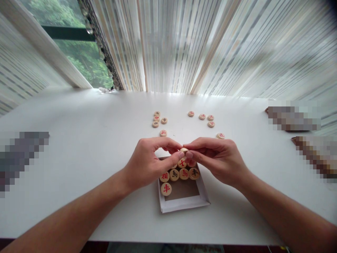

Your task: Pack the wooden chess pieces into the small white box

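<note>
My left hand (151, 160) and my right hand (218, 156) meet above the box, fingertips pinched on one wooden Chinese chess piece (184, 150). It is tilted, and its marking cannot be made out. Below them is a shallow white cardboard box (181, 204) holding rows of round pieces. Among these are a red-marked piece (164, 176), a black-marked piece (174, 174) and, alone in the nearest row, another red-marked piece (166, 189). My fingers cover part of the box's far rows.
On the white table (110, 147), several loose black- and red-marked pieces (156, 124) lie beyond my left hand. More red-marked pieces (202, 116) are spread farther right, one (220, 136) just past my right hand. Blurred-out objects lie at both sides. A striped curtain (171, 45) hangs behind.
</note>
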Demonstrator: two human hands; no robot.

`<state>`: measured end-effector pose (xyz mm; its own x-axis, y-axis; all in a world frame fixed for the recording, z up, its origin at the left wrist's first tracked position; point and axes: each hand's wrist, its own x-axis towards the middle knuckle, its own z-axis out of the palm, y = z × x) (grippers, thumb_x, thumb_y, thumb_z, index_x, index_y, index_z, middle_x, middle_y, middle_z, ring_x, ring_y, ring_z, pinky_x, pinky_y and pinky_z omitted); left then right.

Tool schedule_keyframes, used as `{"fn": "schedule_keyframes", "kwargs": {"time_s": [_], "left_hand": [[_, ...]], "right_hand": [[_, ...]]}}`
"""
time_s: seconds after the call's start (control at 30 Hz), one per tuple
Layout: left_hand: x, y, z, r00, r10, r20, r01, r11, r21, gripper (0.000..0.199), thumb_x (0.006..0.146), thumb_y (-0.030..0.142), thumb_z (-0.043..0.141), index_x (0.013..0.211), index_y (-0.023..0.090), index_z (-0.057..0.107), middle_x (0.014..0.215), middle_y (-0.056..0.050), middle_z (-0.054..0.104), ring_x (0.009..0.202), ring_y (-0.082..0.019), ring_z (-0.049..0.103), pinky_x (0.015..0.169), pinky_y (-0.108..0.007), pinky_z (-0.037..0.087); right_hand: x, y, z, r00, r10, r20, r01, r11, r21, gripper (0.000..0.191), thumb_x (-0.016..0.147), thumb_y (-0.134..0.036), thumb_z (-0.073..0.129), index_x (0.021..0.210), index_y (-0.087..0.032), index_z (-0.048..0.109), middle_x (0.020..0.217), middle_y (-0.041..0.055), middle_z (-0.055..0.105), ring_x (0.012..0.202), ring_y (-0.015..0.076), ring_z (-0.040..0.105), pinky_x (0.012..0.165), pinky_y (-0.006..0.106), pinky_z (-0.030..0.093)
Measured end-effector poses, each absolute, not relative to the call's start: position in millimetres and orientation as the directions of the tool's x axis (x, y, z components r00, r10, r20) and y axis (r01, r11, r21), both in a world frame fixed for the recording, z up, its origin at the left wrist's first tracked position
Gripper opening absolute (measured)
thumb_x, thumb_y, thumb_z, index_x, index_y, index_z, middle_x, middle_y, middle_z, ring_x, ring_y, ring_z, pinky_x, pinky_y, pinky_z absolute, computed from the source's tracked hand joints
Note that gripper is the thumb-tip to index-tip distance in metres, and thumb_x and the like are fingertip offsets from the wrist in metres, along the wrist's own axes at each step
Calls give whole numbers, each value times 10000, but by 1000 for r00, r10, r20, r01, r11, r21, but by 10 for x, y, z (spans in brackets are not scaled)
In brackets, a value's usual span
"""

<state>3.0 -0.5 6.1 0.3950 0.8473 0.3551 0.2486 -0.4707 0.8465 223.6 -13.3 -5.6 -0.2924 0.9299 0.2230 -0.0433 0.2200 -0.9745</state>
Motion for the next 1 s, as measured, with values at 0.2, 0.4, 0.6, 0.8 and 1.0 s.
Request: {"fn": "schedule_keyframes", "kwargs": {"time_s": [0.2, 0.4, 0.6, 0.8, 1.0], "left_hand": [[46, -44, 69, 352, 861, 368, 216, -457, 863, 82, 906, 196, 821, 950, 137, 857, 887, -39, 864, 809, -143, 797, 768, -183, 601], [59, -38, 57, 362, 917, 167, 45, -196, 980, 157, 899, 222, 845, 1045, 179, 883, 1001, -60, 878, 935, -199, 829, 828, -230, 649], [72, -36, 44, 344, 939, 19, -107, 19, 994, 385, 744, 184, 972, 1111, 143, 864, 953, -88, 879, 897, -228, 848, 810, -242, 683], [75, -49, 48, 333, 942, 34, -83, -7, 997, 382, 717, 170, 987, 1083, 151, 875, 974, -95, 879, 898, -253, 856, 805, -259, 704], [93, -74, 69, 350, 921, 172, 45, -200, 979, 208, 813, 166, 911, 1020, 167, 889, 1004, -67, 878, 926, -226, 855, 817, -211, 694]], "right_hand": [[2219, -150, -4, -272, 945, 180, -62, 169, -984, 139, 846, -244, 924, 982, -262, 902, 918, 52, 859, 804, 136, 783, 710, 176, 635], [2220, -151, -35, -277, 960, 43, -144, 3, -990, 282, 834, -274, 941, 1108, -302, 880, 954, 50, 866, 896, 165, 811, 805, 228, 669], [2205, -155, -34, -273, 962, -6, -227, -71, -971, 330, 763, -250, 989, 1074, -280, 884, 914, 52, 864, 807, 154, 818, 755, 221, 683], [2179, -151, -8, -268, 963, -23, -237, -89, -967, 378, 676, -187, 1026, 1020, -266, 891, 906, 31, 864, 756, 143, 813, 741, 203, 684], [2161, -161, 15, -234, 970, -60, -222, -113, -968, 333, 568, -187, 1067, 848, -211, 888, 772, 32, 841, 652, 127, 776, 638, 163, 648]]}}
